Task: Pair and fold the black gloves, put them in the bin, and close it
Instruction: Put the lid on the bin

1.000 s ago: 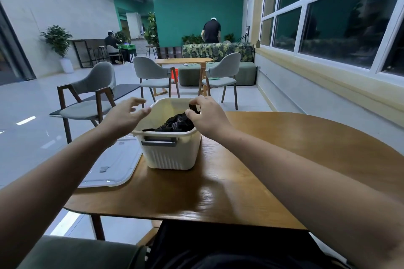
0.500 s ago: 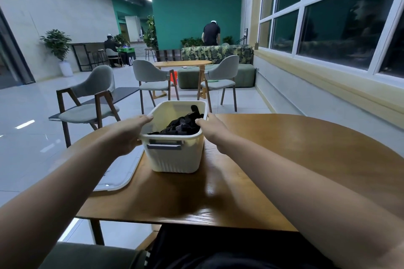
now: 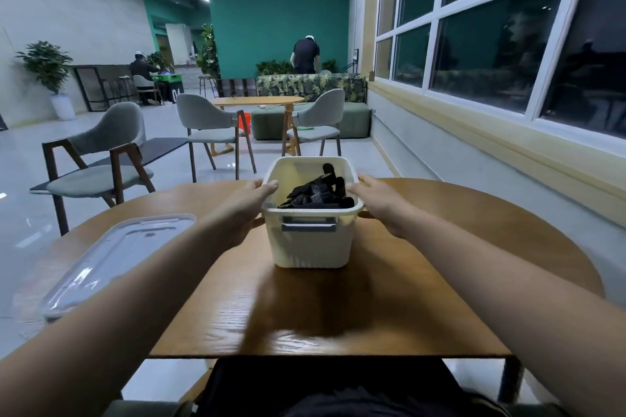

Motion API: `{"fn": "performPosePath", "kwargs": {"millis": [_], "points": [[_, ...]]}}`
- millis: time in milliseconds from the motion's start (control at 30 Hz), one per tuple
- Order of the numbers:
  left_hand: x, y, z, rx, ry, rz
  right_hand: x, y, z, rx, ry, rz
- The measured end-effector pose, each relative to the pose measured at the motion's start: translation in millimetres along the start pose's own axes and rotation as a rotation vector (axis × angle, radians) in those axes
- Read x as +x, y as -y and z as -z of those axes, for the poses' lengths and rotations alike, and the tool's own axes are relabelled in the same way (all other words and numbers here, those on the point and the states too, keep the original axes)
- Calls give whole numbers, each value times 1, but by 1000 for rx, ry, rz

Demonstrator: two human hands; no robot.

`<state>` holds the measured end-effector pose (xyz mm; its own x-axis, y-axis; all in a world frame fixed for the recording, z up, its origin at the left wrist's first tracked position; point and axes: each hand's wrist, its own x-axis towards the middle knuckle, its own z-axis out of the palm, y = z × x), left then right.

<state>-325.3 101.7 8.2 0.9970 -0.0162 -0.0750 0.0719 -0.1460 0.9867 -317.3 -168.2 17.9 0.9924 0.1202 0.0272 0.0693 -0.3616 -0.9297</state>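
Note:
A cream plastic bin (image 3: 310,245) stands in the middle of the round wooden table (image 3: 338,308). Black gloves (image 3: 316,195) lie heaped inside it, one finger sticking up at the back. My left hand (image 3: 245,205) grips the bin's left rim, thumb over the edge. My right hand (image 3: 374,195) presses flat against the bin's right side near the rim. The clear lid (image 3: 111,257) lies flat on the table to the left, apart from the bin.
Grey chairs (image 3: 101,159) stand beyond the table on the left, and another table (image 3: 257,100) with two chairs is further back. A window wall (image 3: 508,44) runs along the right. Two people are far back in the room.
My right hand left the gloves inside the bin and went to its right side. My left hand closed on the left rim. The bin slid toward the table's middle.

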Motion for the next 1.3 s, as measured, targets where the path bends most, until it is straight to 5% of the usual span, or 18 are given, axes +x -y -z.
{"fn": "performPosePath", "kwargs": {"millis": [367, 533, 767, 1300], "points": [[6, 8, 7, 163, -45, -31, 3, -3, 32, -85, -137, 39], [1, 34, 56, 517, -203, -101, 3, 28, 15, -227, -164, 197], [1, 89, 127, 1054, -374, 42, 5, 78, -43, -261, -16, 342], [-5, 115, 142, 1034, -544, 37, -16, 97, -194, 27, 241, 265]]}}
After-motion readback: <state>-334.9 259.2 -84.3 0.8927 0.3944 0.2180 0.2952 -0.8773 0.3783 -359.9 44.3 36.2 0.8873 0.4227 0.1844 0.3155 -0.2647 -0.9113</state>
